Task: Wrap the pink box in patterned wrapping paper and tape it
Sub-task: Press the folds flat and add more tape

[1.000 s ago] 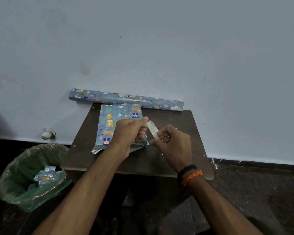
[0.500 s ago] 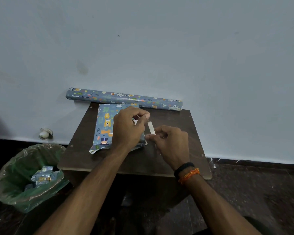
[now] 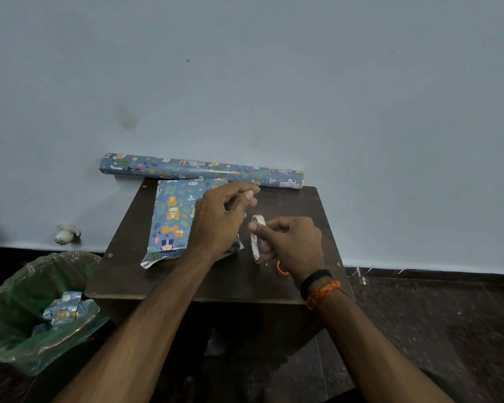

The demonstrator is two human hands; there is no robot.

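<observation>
Right hand (image 3: 291, 242) grips the tape roll (image 3: 257, 242) on edge, fingers curled round it. Left hand (image 3: 221, 219), just left of the roll, pinches thumb to fingertips, likely on a clear strip's end; strip itself not discernible. Wrapped box (image 3: 172, 219) lies flat at the table's (image 3: 288, 283) far left, near end of paper loose. Best: draw tape taut, tear clean, press over the seam. Small dark wooden table against pale wall; paper roll (image 3: 201, 170) along far edge; green-lined bin (image 3: 18, 330) on the floor, left.
</observation>
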